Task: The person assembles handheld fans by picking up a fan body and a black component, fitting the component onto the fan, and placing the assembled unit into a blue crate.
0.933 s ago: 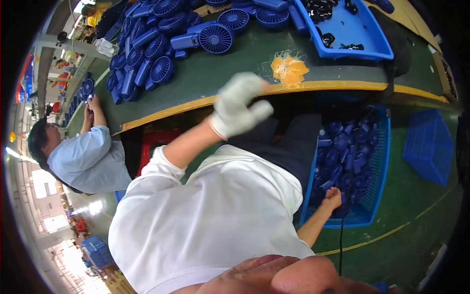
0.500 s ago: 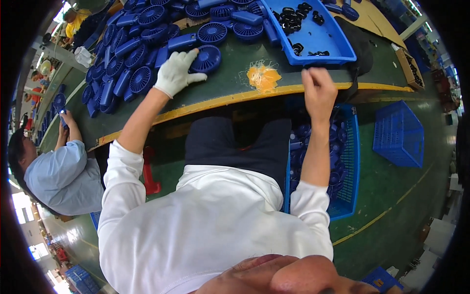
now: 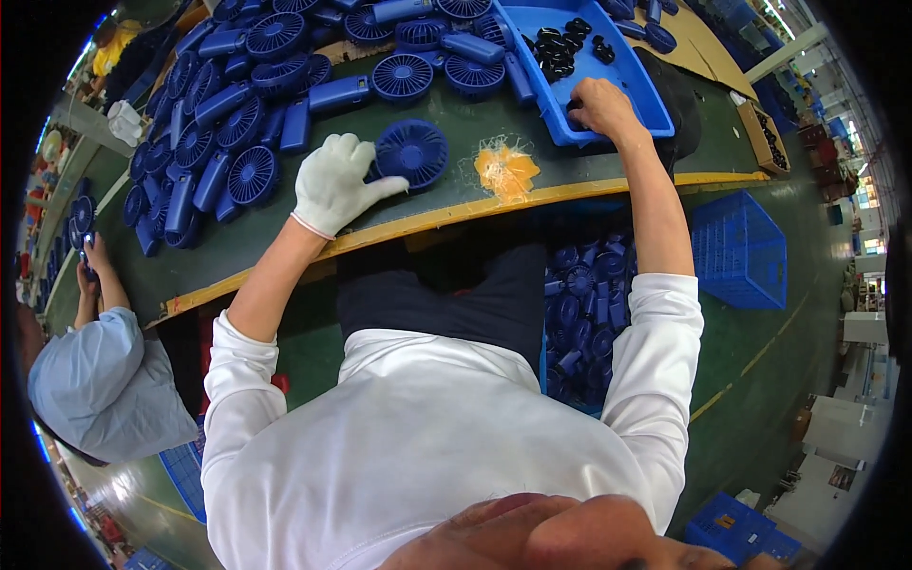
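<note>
My left hand (image 3: 334,185), in a white glove, is closed at the near side of the work table, its fingers curled and its thumb stretched along the front of a dark blue handheld fan (image 3: 411,153). The fan's round grille faces up; its handle is hidden, seemingly under my palm. My bare right hand (image 3: 605,107) reaches into the near end of a blue plastic tray (image 3: 627,74). Its fingertips are pinched at a small glossy black part (image 3: 574,106), mostly covered by the fingers. More black parts (image 3: 556,49) lie farther back in the tray.
A heap of blue fans (image 3: 223,114) covers the table's far left. Torn orange tape (image 3: 505,171) sticks near the yellow table edge (image 3: 456,214). Below right stand a crate of fans (image 3: 579,313) and another blue crate (image 3: 739,249). A co-worker (image 3: 109,380) sits at left.
My right hand has moved from the table edge forward into the blue tray, closing at the black parts. My left hand has shifted to the fan's left side and curled its fingers. The view has shifted slightly.
</note>
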The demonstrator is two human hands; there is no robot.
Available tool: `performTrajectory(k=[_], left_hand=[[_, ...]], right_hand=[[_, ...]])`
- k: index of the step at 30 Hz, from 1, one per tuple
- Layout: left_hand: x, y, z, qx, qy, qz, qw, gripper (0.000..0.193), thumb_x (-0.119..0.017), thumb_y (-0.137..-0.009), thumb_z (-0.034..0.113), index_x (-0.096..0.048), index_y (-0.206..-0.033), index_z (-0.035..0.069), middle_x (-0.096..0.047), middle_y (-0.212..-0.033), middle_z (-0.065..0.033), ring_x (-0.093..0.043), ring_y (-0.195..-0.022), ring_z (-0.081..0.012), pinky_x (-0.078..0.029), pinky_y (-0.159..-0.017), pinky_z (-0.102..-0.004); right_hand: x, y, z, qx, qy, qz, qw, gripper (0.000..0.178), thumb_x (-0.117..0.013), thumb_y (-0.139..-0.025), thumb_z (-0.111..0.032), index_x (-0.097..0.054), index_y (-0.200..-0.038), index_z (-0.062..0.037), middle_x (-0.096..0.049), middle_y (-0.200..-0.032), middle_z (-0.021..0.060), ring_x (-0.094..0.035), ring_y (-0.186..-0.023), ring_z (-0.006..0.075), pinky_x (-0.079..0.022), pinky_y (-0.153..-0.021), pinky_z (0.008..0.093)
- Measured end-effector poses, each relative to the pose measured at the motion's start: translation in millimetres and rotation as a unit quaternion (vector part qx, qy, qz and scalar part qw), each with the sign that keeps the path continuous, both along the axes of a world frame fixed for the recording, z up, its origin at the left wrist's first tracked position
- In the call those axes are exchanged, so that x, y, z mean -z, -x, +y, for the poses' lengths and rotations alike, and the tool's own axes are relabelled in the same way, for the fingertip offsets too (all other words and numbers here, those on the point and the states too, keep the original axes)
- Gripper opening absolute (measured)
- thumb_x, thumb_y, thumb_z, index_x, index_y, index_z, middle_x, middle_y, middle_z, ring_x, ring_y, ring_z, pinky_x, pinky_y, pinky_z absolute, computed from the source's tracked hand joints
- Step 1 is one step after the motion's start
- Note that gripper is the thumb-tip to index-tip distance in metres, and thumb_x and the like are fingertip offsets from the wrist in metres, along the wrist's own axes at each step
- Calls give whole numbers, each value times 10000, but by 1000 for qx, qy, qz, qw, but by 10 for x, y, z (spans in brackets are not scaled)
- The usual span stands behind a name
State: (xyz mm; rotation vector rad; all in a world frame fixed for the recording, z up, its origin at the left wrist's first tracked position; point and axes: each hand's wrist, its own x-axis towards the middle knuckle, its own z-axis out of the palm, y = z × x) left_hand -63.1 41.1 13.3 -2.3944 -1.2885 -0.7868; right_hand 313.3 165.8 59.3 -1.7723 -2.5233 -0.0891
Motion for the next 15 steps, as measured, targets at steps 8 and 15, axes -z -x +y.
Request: performTrajectory(k=[8, 15], left_hand=[[-86, -137, -149, -16, 61, -25, 998, 428, -821, -566, 433, -620, -735, 95, -529, -726, -48, -551, -707, -228, -465, -587, -339], [-127, -158, -196, -57, 138, -23, 989, 440, -808, -615, 435, -670, -830, 77, -602, -780, -65, -617, -734, -235, -491, -594, -341]], right_hand=[[32, -375, 98, 161, 79, 464, 868, 457, -660, -816, -50, -549, -1232, 104, -660, -917, 111, -648, -788, 162, -496, -649, 258], [25, -425, 158, 181, 61, 514, 836, 502, -573, -847, -24, -469, -1323, 95, -598, -810, 58, -541, -684, 102, -418, -568, 224]])
